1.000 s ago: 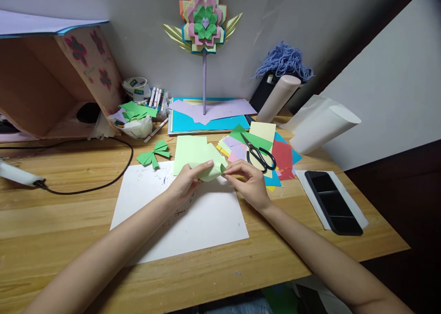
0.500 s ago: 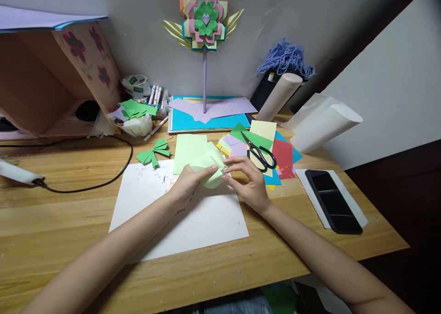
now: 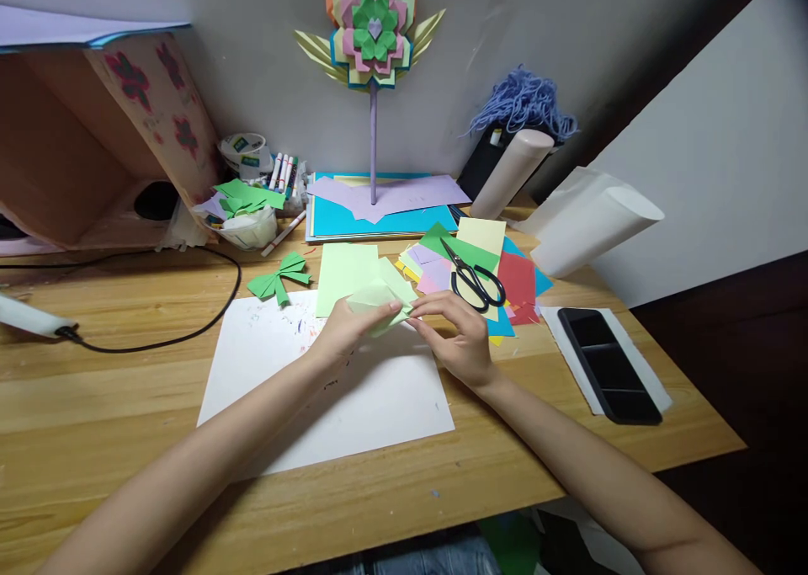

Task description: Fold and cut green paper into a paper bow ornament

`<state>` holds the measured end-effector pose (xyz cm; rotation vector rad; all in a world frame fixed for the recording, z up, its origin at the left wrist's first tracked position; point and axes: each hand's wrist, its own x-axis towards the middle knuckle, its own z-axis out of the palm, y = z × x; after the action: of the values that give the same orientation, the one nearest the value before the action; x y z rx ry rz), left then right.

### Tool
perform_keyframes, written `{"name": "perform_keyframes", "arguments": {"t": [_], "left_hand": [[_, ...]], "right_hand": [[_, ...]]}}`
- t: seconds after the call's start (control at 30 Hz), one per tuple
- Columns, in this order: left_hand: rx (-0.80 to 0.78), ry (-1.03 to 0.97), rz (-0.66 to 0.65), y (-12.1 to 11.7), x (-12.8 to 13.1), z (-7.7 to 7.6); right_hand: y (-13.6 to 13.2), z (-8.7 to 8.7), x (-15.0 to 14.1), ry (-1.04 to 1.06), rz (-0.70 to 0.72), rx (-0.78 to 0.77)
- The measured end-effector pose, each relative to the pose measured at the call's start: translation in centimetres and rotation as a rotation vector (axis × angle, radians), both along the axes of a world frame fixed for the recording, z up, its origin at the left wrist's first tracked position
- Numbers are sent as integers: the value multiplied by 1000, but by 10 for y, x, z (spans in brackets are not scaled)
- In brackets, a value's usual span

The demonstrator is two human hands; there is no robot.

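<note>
A pale green sheet of folding paper (image 3: 372, 295) is held between my hands, above a white sheet (image 3: 379, 398). My left hand (image 3: 350, 327) is closed on its left part, the thumb lying on top. At its right corner, my right hand (image 3: 458, 335) pinches the edge between thumb and fingers. Part of the folded paper is hidden by my fingers. Just behind it lies another pale green sheet (image 3: 341, 263) flat on the table. A green paper bow (image 3: 281, 279) sits to the left.
Black-handled scissors (image 3: 476, 280) rest on coloured paper scraps (image 3: 521, 284) at right. A phone (image 3: 609, 364) lies farther right, near a paper roll (image 3: 599, 226). A paper flower (image 3: 374, 32) stands at the back. A black cable (image 3: 208, 327) curves at left beside a tub (image 3: 252, 228) of scraps.
The pale green paper has tilted flatter, and its front part that bulged downward now shows less. Both hands keep hold in nearly the same place. The view has shifted slightly.
</note>
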<state>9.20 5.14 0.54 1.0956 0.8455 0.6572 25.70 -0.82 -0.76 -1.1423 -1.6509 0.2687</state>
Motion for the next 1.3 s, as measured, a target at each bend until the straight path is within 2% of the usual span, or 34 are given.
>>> {"name": "perform_keyframes", "arguments": {"t": [0.3,0.73,1.07,1.2,1.3], "left_hand": [[44,-18,5,-1,1,-1],[91,95,56,-2,2,2],[17,38,105,-4,2,-2],[72,116,59,-1,0,3],[169,197,-38,4,-4,10]], "right_hand": [[1,3,-1,-39,8,-54],[-1,2,0,-60,-15,-34],[0,4,1,-68,-3,-11],[0,3,0,-11,-7,-76],[1,5,1,92,32,-180]]}}
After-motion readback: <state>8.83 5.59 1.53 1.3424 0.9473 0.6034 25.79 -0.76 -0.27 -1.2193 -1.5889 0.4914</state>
